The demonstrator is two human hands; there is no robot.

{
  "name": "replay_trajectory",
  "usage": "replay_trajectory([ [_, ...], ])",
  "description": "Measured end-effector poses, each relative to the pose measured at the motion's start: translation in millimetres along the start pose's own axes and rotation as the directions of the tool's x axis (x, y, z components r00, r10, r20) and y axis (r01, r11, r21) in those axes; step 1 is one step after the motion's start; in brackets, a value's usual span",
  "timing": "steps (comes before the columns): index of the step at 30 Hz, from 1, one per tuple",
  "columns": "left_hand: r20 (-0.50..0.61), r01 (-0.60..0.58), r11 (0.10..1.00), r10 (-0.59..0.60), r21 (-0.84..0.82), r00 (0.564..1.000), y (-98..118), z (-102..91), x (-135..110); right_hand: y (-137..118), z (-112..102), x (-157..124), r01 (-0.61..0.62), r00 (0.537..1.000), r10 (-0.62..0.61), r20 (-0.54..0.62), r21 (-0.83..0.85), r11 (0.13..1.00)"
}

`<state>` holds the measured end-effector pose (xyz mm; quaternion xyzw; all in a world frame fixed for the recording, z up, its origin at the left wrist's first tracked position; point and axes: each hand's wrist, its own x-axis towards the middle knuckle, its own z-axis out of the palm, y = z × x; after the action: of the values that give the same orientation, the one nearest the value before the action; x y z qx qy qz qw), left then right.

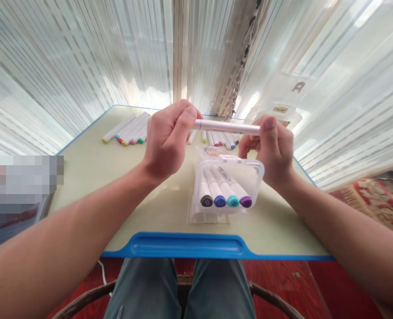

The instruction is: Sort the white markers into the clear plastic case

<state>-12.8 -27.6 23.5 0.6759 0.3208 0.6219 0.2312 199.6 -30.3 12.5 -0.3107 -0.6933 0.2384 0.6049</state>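
A white marker (229, 127) is held level above the table between my two hands. My left hand (170, 135) is closed around one end, covering it. At the other end, my right hand (272, 146) pinches the marker between thumb and fingers. Below the marker stands a clear plastic case (259, 177), its open side towards me. Inside it lie several white markers (220, 186) with black, blue, turquoise and purple ends facing me. The colour of the held marker's ends is hidden by my fingers.
Loose white markers (132, 128) with coloured ends lie at the table's back left, and another group (218, 138) behind the case. The table (93, 186) has a blue rim with a tray groove (186, 245) in front. Striped curtains (133, 48) hang directly behind.
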Motion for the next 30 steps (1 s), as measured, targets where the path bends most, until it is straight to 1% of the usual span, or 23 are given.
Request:
replay_trajectory([
  [5, 0.071, -0.001, 0.999, -0.002, 0.047, 0.997, 3, 1.8, -4, 1, -2, 2, -0.029, 0.998, 0.033, -0.060, 0.073, 0.997],
  [8, 0.102, 0.045, 0.998, -0.049, 0.041, 0.994, 7, 3.6, -6, 1, -4, 4, -0.032, 0.997, 0.036, -0.063, 0.061, 0.998],
  [12, 0.083, 0.129, 0.992, -0.129, 0.000, 0.988, 12, 4.2, -8, 1, -4, 3, -0.047, 0.996, 0.049, -0.069, 0.039, 0.998],
  [15, 0.065, 0.143, 0.989, -0.140, -0.042, 0.988, 12, 5.0, -9, 1, -4, 3, -0.047, 0.996, 0.049, -0.075, 0.032, 0.998],
  [22, 0.104, 0.175, 0.983, -0.167, -0.064, 0.980, 15, 5.6, -10, 1, -5, 4, -0.018, 0.996, 0.019, -0.090, 0.017, 1.000],
  [26, 0.103, 0.185, 0.979, -0.176, -0.083, 0.979, 16, 4.5, -9, 0, -6, 3, 0.003, 0.998, -0.003, -0.059, 0.012, 1.000],
  [30, 0.076, 0.187, 0.974, -0.179, -0.131, 0.981, 16, 2.0, -6, -3, -5, 1, 0.000, 0.999, -0.001, -0.036, -0.020, 1.000],
])
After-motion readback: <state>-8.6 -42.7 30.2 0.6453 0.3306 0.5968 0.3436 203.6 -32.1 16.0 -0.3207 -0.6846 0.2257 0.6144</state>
